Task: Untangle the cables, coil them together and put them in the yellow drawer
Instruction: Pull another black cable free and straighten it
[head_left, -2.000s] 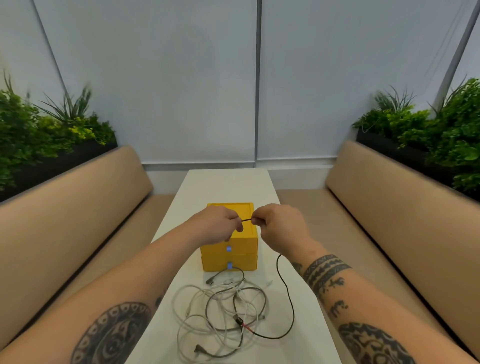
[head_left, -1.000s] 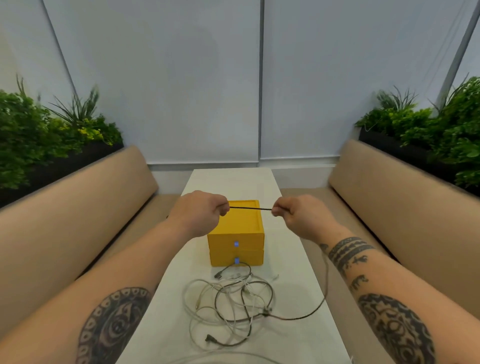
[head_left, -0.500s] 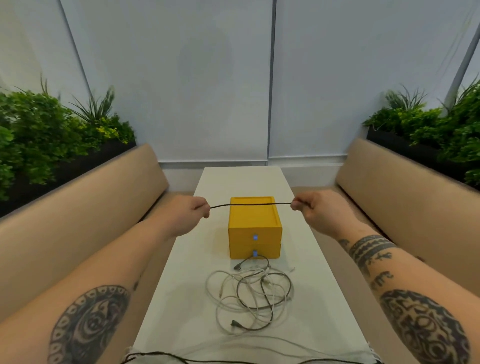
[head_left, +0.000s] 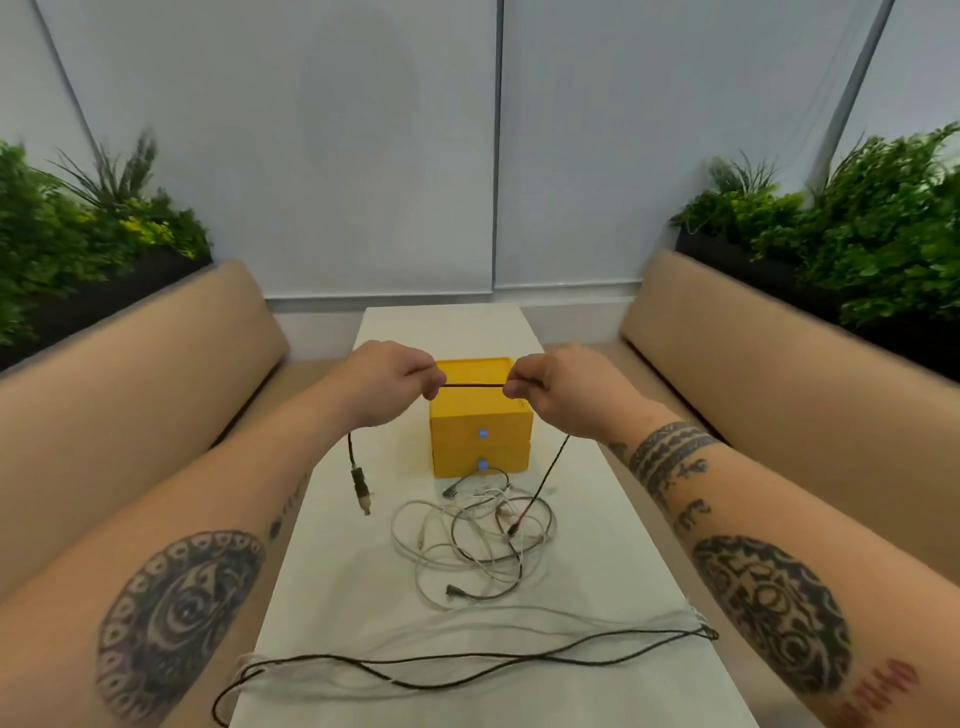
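On the two fronts of the yellow drawer unit (head_left: 480, 447) sits one small blue dot (head_left: 483, 434) each, too small to tell if they carry writing. Red marks low on the right forearm are blurred and unreadable.

Surface: long white table (head_left: 332, 571), running away to pale wall panels (head_left: 363, 156). Left side: green plants (head_left: 62, 223), then a tan bench back (head_left: 130, 374). Right side: a matching bench (head_left: 779, 353) and more greenery (head_left: 857, 218). The drawer unit stands mid-table, both drawers closed. Just in front of it lies a tangle of white and dark cables (head_left: 472, 540). Long black and pale strands (head_left: 467, 665) stretch across the near edge.

Hands, raised over the drawer unit:
- Left hand (head_left: 387, 382): fingers curled, pinching the black cable (head_left: 474, 385). A short tail with a plug (head_left: 360, 488) hangs below it.
- Right hand (head_left: 558, 389): same pinch on the same cable, which drops from it to the tangle.
- Span between the hands: taut, level, short.
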